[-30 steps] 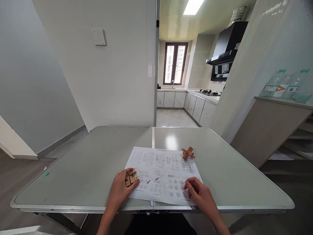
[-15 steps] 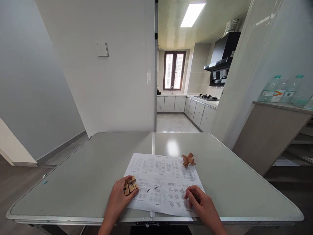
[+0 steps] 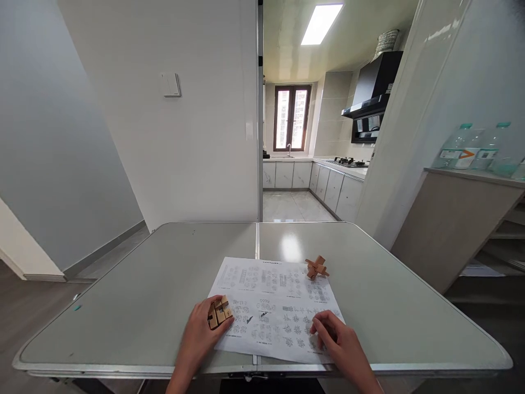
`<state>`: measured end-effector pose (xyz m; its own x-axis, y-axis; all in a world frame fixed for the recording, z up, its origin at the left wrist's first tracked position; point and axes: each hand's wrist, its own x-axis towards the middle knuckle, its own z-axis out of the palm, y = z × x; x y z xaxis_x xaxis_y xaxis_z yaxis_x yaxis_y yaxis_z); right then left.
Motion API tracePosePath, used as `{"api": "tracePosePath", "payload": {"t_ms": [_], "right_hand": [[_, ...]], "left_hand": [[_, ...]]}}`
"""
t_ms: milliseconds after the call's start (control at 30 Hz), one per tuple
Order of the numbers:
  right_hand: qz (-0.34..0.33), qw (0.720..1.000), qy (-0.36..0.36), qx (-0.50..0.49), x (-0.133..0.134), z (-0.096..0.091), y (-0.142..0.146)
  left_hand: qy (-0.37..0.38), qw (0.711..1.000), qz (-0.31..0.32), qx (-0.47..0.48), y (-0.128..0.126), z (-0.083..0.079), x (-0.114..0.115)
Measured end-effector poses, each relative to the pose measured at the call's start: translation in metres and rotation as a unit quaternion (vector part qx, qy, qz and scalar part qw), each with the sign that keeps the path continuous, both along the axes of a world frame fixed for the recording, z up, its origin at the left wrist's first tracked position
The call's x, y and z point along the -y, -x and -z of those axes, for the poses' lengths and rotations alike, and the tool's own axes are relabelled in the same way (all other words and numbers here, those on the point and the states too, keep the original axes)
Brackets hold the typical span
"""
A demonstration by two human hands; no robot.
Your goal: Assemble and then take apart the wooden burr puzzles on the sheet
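Observation:
My left hand [image 3: 202, 327] rests at the left edge of a printed sheet, its fingers and thumb wrapped round several light wooden puzzle pieces [image 3: 220, 313]. The pieces sit side by side with dark notches between them. On the right lower part of the paper sheet [image 3: 262, 332] lies my right hand [image 3: 335, 335], fingers loosely curled and thumb near the index finger, with nothing visible in it. Small line diagrams cover the sheet. An assembled brown wooden burr puzzle [image 3: 316, 267], with crossed arms, stands at the sheet's far right corner.
A grey-green folding table [image 3: 135, 295] with a metal rim carries everything. A small teal bit [image 3: 77, 307] lies near its left edge. Plastic bottles [image 3: 488, 150] stand on a wooden shelf unit [image 3: 459, 213] at right. Beyond a doorway is a kitchen with white cabinets [image 3: 301, 175].
The view has shifted very slightly. Both hands and the wooden pieces hold their places.

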<state>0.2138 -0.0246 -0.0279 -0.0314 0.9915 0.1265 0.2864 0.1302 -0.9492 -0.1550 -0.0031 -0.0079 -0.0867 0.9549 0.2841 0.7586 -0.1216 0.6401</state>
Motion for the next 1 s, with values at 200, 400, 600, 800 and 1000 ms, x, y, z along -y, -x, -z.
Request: {"api": "tracePosePath", "payload": {"t_ms": [200, 400, 600, 800, 1000], "right_hand": [[0.007, 1.000, -0.002, 0.001, 0.000, -0.002, 0.001], [0.005, 1.000, 0.002, -0.007, 0.000, -0.001, 0.000], [0.002, 1.000, 0.007, 0.005, 0.001, 0.000, 0.000], [0.002, 1.000, 0.005, 0.004, 0.000, 0.002, 0.000], [0.005, 1.000, 0.006, 0.005, 0.001, 0.000, 0.000]], "left_hand": [[0.008, 1.000, 0.008, 0.006, 0.001, 0.002, -0.001], [0.014, 1.000, 0.004, 0.013, -0.001, -0.001, 0.000], [0.019, 1.000, -0.004, 0.007, -0.003, -0.007, 0.003], [0.009, 1.000, -0.002, 0.006, -0.002, -0.006, 0.003], [0.001, 1.000, -0.004, 0.003, -0.002, -0.007, 0.003]]}}
